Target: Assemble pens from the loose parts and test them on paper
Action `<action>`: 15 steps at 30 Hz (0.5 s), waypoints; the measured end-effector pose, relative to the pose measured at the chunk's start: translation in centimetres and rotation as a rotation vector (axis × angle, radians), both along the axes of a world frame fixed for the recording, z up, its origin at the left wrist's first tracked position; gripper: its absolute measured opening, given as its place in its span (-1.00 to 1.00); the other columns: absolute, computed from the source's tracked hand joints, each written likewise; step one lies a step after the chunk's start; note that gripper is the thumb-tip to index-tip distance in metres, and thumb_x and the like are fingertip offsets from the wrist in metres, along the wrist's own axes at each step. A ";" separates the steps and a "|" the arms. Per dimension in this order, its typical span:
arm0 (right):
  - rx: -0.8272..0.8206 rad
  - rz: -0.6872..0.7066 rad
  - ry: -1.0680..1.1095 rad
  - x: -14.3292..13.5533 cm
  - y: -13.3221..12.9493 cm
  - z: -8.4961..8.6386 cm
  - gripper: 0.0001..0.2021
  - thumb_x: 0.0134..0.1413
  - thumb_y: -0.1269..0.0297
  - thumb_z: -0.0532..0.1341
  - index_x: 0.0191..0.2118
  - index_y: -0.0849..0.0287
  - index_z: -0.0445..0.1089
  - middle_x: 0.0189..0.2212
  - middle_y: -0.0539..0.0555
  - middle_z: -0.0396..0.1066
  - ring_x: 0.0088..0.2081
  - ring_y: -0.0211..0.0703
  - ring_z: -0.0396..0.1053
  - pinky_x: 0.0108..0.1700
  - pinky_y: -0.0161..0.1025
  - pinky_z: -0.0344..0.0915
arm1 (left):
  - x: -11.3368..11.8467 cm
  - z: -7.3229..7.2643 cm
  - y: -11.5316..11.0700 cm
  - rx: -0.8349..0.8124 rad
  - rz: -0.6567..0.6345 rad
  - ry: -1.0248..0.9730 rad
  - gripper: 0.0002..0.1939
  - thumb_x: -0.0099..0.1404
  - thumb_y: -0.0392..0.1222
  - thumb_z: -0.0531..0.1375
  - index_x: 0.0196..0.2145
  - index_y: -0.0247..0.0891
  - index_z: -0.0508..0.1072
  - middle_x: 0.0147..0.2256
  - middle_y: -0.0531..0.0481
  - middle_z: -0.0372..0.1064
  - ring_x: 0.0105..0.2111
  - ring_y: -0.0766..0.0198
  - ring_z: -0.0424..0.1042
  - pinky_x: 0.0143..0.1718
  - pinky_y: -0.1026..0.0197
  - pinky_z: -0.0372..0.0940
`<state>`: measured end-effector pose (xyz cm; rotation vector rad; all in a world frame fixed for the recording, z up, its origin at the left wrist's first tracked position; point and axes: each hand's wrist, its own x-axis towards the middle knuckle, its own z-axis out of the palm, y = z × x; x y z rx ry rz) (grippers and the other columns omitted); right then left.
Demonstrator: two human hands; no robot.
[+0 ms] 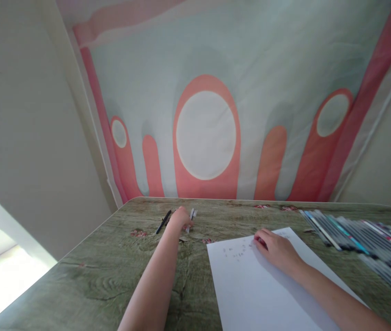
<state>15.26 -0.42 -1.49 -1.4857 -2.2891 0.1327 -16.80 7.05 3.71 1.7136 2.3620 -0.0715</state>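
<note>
My left hand (181,218) reaches to the far part of the table, its fingers closed at a pale, clear-looking pen (191,216) and crossing over its middle. Just left of that hand lies a black pen (162,222), slanting. My right hand (278,250) rests on the upper part of a white sheet of paper (246,289), fingers curled together. Something small and dark shows between these fingers, too unclear to name. Small grey marks (238,252) stand on the paper, left of the right hand; I cannot read them.
Many grey-barrelled pens (360,234), a few with blue, white or red parts, lie in rows at the right. The wood-patterned table (95,280) has flower prints. Behind its far edge hangs a pink and pale green backdrop (209,184). A white wall stands at left.
</note>
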 end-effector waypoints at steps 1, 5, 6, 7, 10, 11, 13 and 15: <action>0.000 0.001 0.001 0.0 0.0 0.0 -0.82 0.09 0.27 -0.05 -0.37 0.09 0.28 -0.39 -0.03 0.34 -0.41 -0.23 0.32 -0.43 -0.33 0.09 | 0.0 0.1 0.0 -0.008 -0.003 -0.005 -0.58 -0.17 -0.26 0.25 -0.26 -0.34 0.35 -0.44 -0.13 0.47 -0.38 0.18 0.46 -0.45 0.33 0.26; 0.000 0.003 -0.001 0.0 0.1 -0.1 -0.82 0.09 0.28 -0.05 -0.37 0.10 0.28 -0.39 -0.03 0.33 -0.42 -0.24 0.32 -0.44 -0.34 0.08 | 0.1 0.2 0.0 -0.026 -0.011 -0.014 -0.58 -0.18 -0.28 0.24 -0.27 -0.31 0.33 -0.44 -0.10 0.48 -0.37 0.21 0.45 -0.47 0.36 0.25; 0.002 0.003 -0.002 0.0 0.1 -0.1 -0.82 0.09 0.28 -0.05 -0.37 0.10 0.28 -0.39 -0.03 0.33 -0.42 -0.25 0.32 -0.43 -0.34 0.08 | 0.1 0.2 0.0 -0.030 -0.009 -0.017 -0.58 -0.18 -0.29 0.24 -0.27 -0.30 0.33 -0.43 -0.10 0.48 -0.37 0.22 0.45 -0.47 0.36 0.25; 0.005 0.001 -0.002 0.0 0.1 -0.1 -0.82 0.09 0.29 -0.05 -0.37 0.10 0.28 -0.40 -0.03 0.33 -0.43 -0.25 0.32 -0.43 -0.34 0.08 | 0.1 0.1 0.1 -0.036 -0.007 -0.022 -0.58 -0.18 -0.30 0.24 -0.27 -0.31 0.33 -0.43 -0.10 0.48 -0.38 0.22 0.45 -0.48 0.36 0.25; 0.008 0.000 0.001 0.1 0.1 -0.2 -0.82 0.08 0.30 -0.04 -0.37 0.10 0.28 -0.40 -0.03 0.33 -0.44 -0.26 0.31 -0.43 -0.34 0.09 | 0.0 0.0 0.1 -0.058 0.001 -0.044 -0.57 -0.17 -0.30 0.23 -0.25 -0.33 0.32 -0.43 -0.11 0.48 -0.44 0.25 0.45 -0.51 0.36 0.25; 0.006 0.002 0.003 0.1 0.1 -0.2 -0.83 0.08 0.30 -0.04 -0.38 0.10 0.28 -0.40 -0.03 0.33 -0.44 -0.26 0.31 -0.43 -0.34 0.09 | 0.0 -0.1 0.1 -0.065 0.003 -0.050 -0.58 -0.17 -0.30 0.22 -0.26 -0.33 0.32 -0.43 -0.11 0.48 -0.46 0.26 0.45 -0.52 0.36 0.25; 0.004 0.004 0.008 0.1 0.1 -0.2 -0.83 0.08 0.30 -0.04 -0.38 0.11 0.28 -0.40 -0.03 0.33 -0.43 -0.25 0.31 -0.42 -0.34 0.09 | 0.0 0.0 0.0 -0.078 0.005 -0.055 -0.61 -0.16 -0.30 0.22 -0.28 -0.32 0.34 -0.43 -0.11 0.48 -0.47 0.26 0.45 -0.53 0.37 0.25; 0.002 0.008 0.016 0.1 0.0 -0.1 -0.83 0.08 0.30 -0.05 -0.38 0.11 0.27 -0.40 -0.02 0.33 -0.43 -0.25 0.31 -0.42 -0.33 0.09 | 0.1 0.2 0.0 -0.090 0.005 -0.053 -0.66 -0.17 -0.32 0.22 -0.33 -0.33 0.37 -0.45 -0.12 0.47 -0.48 0.26 0.44 -0.53 0.36 0.26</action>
